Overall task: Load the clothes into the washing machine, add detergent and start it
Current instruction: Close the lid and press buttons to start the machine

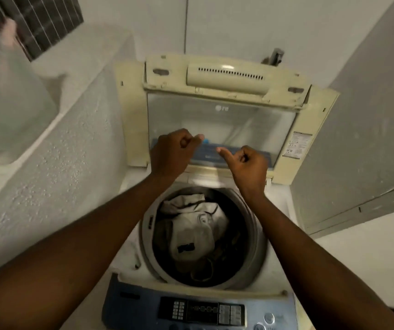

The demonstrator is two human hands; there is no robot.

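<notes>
Clothes (196, 236) sit in the drum, below and near of our hands. Left hand (172, 154) and right hand (248, 166) hover loosely fisted, holding nothing, by the raised lid (219, 120), left slightly closer; lid runs left-right.

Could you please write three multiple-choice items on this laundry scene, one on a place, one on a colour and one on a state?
1. Where are the clothes?
A. Inside the drum
B. On the ledge at the left
C. Draped over the lid

2. What colour is the control panel at the front of the washing machine?
A. Red
B. Blue
C. Green

3. How does the lid stand?
A. Shut flat
B. Taken off
C. Raised open

Answers:
1. A: the pale garments lie down inside the round drum.
2. B: the panel around the buttons is blue.
3. C: the lid stands up behind the left hand and right hand, with the drum exposed.
</notes>
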